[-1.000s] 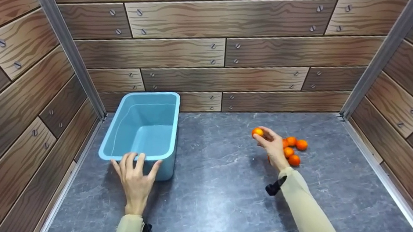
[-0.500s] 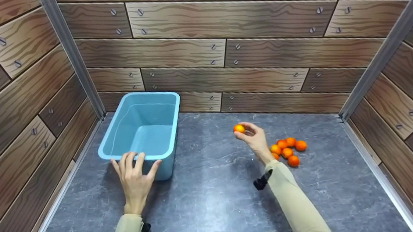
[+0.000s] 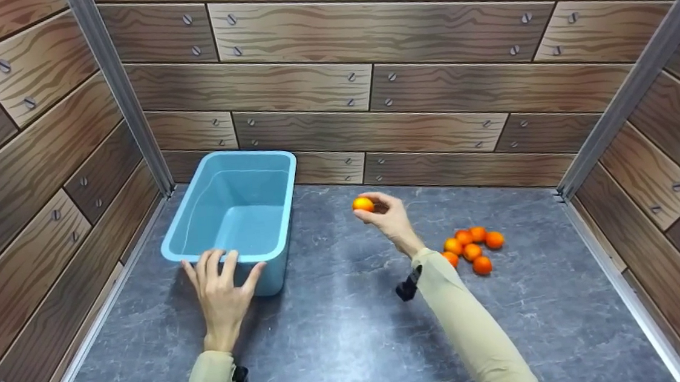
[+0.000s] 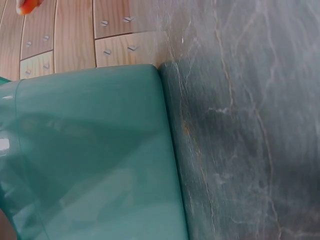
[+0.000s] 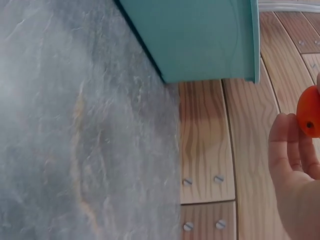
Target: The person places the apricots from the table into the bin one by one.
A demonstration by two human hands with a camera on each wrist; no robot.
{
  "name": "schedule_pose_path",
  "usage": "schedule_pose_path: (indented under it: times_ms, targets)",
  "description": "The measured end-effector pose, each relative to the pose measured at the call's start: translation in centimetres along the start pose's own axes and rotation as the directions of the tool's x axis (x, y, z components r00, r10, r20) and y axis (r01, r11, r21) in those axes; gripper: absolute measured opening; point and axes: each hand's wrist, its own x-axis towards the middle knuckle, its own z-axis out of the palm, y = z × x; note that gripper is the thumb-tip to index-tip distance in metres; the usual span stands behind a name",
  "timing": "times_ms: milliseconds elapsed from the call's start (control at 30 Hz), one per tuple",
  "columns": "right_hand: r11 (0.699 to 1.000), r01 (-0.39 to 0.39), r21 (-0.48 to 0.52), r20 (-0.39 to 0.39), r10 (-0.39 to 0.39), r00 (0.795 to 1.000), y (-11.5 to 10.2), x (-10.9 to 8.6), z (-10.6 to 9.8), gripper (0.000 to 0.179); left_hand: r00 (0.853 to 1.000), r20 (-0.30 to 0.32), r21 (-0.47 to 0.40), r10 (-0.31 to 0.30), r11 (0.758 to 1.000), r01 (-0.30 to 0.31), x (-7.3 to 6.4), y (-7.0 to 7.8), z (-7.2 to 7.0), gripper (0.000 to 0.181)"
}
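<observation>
In the head view my right hand (image 3: 392, 222) pinches a small tangerine (image 3: 363, 205) between thumb and fingers, above the floor to the right of a blue plastic bin (image 3: 291, 219). The right wrist view shows the same tangerine (image 5: 309, 112), with a dark stem spot, partly cut off by the frame edge. My left hand (image 3: 222, 294) rests on the near rim of the bin, its fingers spread over the edge and the thumb toward the right corner. In the left wrist view the bin wall (image 4: 95, 150) fills much of the frame. No fruit shows inside the bin.
Several more tangerines (image 3: 472, 252) lie clustered on the grey marbled floor (image 3: 351, 330), right of my right forearm. Wood-patterned walls (image 3: 368, 85) enclose the back and both sides, with metal corner strips. The bin stands near the left back corner.
My right hand has moved left with the tangerine, away from the cluster and toward the bin, uncovering more of the fruit behind. My left hand and the bin have stayed in place.
</observation>
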Motion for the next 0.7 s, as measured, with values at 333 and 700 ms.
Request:
schedule_pose_path:
  times_ms: [333, 700]
  targets:
    - [0.982, 0.102, -0.157, 0.073, -0.092, 0.993, -1.2, 1.8, 3.7, 0.043, 1.0, -0.007, -0.013, 0.0, 1.0, 0.0, 0.0, 0.0, 0.1, 0.052]
    - [0.975, 0.108, -0.193, 0.138, -0.082, 0.987, -2.8, 2.2, 7.2, 0.039, 1.0, -0.024, -0.006, 0.018, 1.0, -0.018, -0.1, 0.0, 0.1, 0.052]
